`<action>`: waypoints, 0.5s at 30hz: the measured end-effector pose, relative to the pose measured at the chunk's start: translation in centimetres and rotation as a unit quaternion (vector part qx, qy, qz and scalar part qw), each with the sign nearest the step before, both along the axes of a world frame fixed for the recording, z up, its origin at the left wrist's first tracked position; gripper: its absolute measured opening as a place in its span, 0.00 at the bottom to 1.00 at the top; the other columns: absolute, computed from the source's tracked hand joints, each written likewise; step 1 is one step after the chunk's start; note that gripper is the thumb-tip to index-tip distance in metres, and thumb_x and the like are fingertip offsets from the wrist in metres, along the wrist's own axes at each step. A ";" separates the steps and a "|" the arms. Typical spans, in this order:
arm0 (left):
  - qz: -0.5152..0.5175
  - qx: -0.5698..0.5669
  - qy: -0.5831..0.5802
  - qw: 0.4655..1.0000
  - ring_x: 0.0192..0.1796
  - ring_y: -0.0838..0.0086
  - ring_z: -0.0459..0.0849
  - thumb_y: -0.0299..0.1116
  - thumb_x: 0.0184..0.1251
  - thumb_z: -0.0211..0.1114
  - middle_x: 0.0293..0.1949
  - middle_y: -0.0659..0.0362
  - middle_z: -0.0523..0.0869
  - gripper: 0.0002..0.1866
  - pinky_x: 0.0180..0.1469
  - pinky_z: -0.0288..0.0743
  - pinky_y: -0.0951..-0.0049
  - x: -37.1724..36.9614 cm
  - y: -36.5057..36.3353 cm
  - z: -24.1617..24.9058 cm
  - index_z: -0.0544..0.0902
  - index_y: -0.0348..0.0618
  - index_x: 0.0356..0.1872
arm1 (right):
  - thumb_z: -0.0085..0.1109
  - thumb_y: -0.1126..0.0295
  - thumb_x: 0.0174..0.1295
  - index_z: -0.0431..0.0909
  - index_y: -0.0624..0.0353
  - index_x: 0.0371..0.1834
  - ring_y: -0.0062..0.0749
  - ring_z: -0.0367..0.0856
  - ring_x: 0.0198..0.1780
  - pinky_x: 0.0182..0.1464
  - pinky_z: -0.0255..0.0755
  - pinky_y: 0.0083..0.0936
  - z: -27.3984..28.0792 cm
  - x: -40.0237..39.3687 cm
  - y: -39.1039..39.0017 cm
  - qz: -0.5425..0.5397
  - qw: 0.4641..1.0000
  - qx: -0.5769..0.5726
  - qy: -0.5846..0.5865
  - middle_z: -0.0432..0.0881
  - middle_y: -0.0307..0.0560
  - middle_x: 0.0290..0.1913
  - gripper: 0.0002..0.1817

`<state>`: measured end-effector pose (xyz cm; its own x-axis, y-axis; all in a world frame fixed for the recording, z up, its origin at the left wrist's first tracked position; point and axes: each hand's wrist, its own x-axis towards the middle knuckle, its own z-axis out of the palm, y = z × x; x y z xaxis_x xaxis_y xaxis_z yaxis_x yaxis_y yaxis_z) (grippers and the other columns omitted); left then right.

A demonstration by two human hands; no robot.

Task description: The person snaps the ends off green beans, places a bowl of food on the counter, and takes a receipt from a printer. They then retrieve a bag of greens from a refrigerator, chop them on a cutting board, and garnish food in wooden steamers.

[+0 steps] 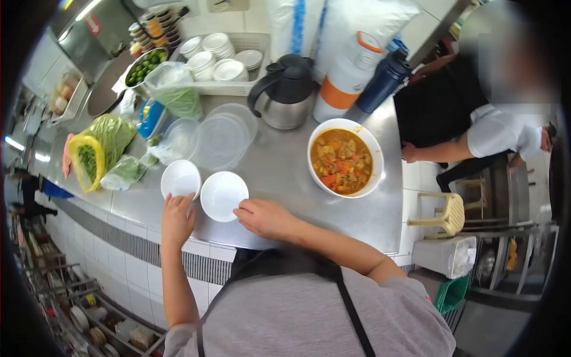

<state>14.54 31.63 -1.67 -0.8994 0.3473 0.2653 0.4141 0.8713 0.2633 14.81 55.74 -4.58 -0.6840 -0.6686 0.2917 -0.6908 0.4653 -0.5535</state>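
Note:
Two small white bowls stand side by side near the front edge of the steel counter [285, 220]. Over the near rim of the left bowl [180, 177], the fingers of my left hand [177, 219] are closed. My right hand [264, 218] has its curled fingers at the right rim of the other bowl [224, 195]. Both bowls look bare inside. To the right is a larger white bowl [379, 156] filled with a chunky orange-brown stew [344, 162]. Clear round plastic lids [221, 141] lie behind the small bowls.
A steel thermal jug [286, 101], a white-and-orange bottle [339, 89] and a dark blue bottle [383, 83] stand behind. Bags of greens [110, 143] lie left; a crate [259, 53] holds stacked white dishes. Another person [505, 131] stands at right near a beige stool [446, 211].

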 end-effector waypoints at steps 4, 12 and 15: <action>0.015 0.007 -0.048 0.999 0.38 0.58 0.76 0.23 0.48 0.60 0.30 0.53 0.78 0.15 0.44 0.69 0.63 1.4 3.3 -1.5 0.78 0.38 0.41 | 0.53 0.72 0.49 0.71 0.59 0.29 0.38 0.73 0.36 0.35 0.71 0.31 0.2 1.3 3.0 -0.033 0.999 0.007 0.021 0.72 0.46 0.33 0.05; -0.147 0.060 -0.063 0.985 0.30 0.63 0.78 0.27 0.52 0.58 0.28 0.56 0.78 0.12 0.31 0.73 0.67 1.0 12.5 -0.9 0.78 0.37 0.40 | 0.59 0.74 0.45 0.73 0.58 0.32 0.38 0.74 0.41 0.40 0.71 0.28 1.2 8.5 11.9 -0.193 0.980 -0.049 -0.010 0.73 0.45 0.38 0.10; -0.184 0.046 -0.086 0.978 0.32 0.63 0.78 0.27 0.52 0.58 0.30 0.56 0.78 0.12 0.34 0.73 0.65 0.1 14.1 -0.8 0.78 0.37 0.39 | 0.59 0.74 0.46 0.74 0.57 0.33 0.38 0.75 0.38 0.37 0.73 0.28 1.7 9.4 13.6 -0.231 0.972 -0.038 0.009 0.74 0.44 0.40 0.10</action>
